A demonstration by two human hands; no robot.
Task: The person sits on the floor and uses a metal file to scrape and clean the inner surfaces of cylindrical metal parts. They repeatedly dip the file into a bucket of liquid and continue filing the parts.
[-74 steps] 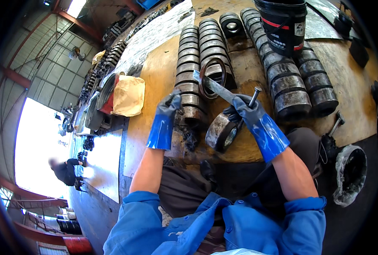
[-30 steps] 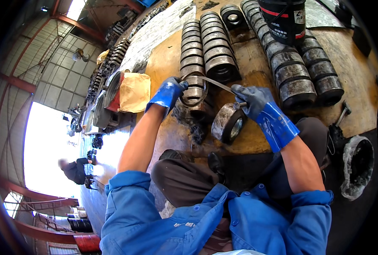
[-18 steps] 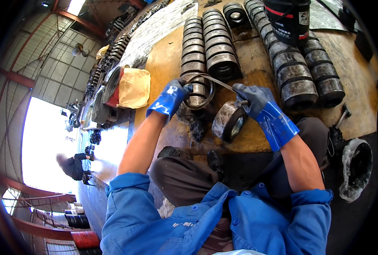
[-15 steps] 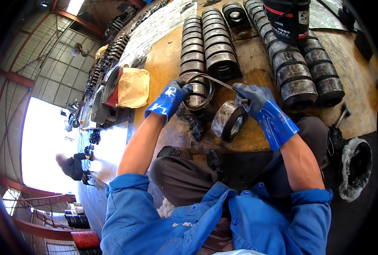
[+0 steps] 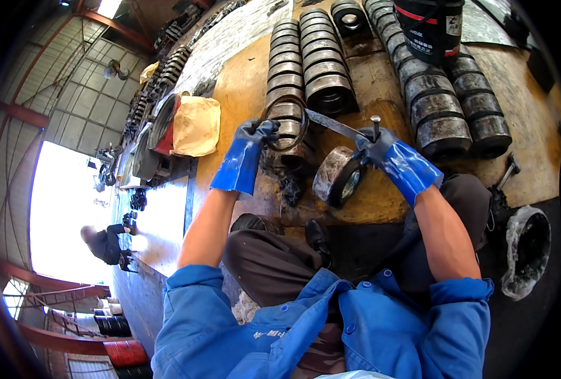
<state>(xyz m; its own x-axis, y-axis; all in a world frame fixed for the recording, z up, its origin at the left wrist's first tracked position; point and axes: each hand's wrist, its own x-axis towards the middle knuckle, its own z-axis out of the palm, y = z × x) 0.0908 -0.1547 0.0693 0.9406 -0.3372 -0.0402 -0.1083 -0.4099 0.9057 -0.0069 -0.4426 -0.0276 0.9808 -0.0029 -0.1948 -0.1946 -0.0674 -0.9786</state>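
Observation:
My left hand (image 5: 250, 146), in a blue and grey glove, grips a thin dark ring (image 5: 286, 123) held upright against the near end of a row of metal rings (image 5: 286, 82). My right hand (image 5: 381, 150), gloved the same way, is closed on the handle of a flat metal blade (image 5: 331, 123) whose tip reaches into that ring. Just below the blade, a single metal cylinder part (image 5: 336, 177) lies tilted on the worn wooden board (image 5: 236, 95). My knees and dark trousers sit under both arms.
More rows of heavy metal rings (image 5: 323, 63) and rusty cylinders (image 5: 438, 107) lie across the board. A black bucket (image 5: 429, 28) stands at the far end. A yellow-wrapped part (image 5: 195, 125) lies left. A lined bucket (image 5: 526, 249) stands right. Another person (image 5: 103, 243) crouches far left.
My left hand moved from the board's edge up to the ring row and took hold of the thin ring. My right hand and the blade shifted only slightly.

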